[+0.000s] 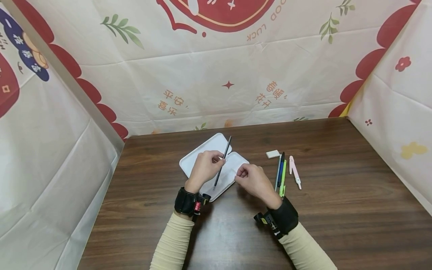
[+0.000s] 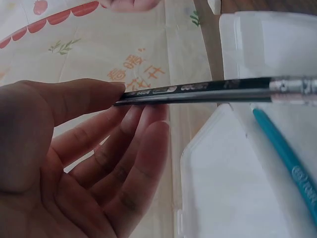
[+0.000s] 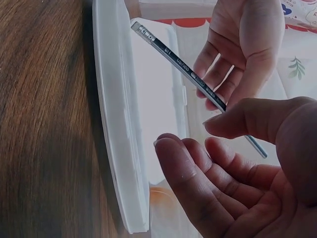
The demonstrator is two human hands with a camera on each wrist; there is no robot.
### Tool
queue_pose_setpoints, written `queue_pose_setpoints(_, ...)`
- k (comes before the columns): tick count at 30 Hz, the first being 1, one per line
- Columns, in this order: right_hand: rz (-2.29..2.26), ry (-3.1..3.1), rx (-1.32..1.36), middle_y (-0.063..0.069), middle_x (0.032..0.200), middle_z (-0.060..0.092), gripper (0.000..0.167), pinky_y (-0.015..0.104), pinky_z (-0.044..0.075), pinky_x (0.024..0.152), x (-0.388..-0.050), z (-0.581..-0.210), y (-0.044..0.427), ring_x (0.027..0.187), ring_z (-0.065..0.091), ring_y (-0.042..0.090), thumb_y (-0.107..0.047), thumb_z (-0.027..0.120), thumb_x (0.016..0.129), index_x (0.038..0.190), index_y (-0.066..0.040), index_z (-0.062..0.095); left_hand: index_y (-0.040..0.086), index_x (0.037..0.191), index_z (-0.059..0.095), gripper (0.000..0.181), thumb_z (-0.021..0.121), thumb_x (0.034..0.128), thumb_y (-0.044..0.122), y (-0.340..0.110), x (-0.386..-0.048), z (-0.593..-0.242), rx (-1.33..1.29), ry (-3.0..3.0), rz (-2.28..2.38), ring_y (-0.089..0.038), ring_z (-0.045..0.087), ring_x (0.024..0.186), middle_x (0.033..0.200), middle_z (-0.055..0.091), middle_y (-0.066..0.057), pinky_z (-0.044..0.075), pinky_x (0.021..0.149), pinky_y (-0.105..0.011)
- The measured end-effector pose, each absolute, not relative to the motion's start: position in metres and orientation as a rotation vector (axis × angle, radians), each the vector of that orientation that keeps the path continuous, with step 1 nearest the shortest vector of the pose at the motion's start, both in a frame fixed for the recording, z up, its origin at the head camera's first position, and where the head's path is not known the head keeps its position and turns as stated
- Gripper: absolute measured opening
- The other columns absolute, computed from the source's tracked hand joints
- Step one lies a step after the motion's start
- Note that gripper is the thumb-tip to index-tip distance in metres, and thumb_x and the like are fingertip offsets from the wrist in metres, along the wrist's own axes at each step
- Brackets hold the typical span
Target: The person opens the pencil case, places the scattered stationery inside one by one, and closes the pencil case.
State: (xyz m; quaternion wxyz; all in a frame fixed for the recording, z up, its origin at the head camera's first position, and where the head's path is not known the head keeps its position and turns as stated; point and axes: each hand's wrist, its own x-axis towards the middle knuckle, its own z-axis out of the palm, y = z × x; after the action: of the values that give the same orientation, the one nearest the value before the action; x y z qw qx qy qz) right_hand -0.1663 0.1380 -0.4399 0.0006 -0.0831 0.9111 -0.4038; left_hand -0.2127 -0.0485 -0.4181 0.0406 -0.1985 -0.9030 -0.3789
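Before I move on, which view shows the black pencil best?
Right wrist: the pencil is large, both ends in frame, though the right hand hides part. Head shows it small in the left hand; left wrist crops one end.

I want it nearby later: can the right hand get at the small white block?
Probably yes: the right hand looks empty, and only bare table separates it from the small white block.

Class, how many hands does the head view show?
2: the left hand holds the black pencil over the open white case; the right hand is by the case's edge.
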Motion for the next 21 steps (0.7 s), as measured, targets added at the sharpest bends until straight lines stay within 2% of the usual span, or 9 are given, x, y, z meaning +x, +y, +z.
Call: queue_pose_setpoints(21, -1.232, 2.829, -0.261, 0.001, 0.072, 0.061, 0.007, 0.027, 0.045, 0.059, -0.168, -0.441, 0.141, 0.063, 0.054, 0.012, -0.008, 0.070, 0.086, 0.081, -0.007, 0.065, 0.008, 0.104, 0.076, 0.016, 0.070, 0.0914, 0.016, -0.060, -0.224, -0.418, -0.530, -2.850, -1.104, -0.019, 0.068, 0.079, 0.085, 0.075, -0.006, 0.053, 0.070, -0.033)
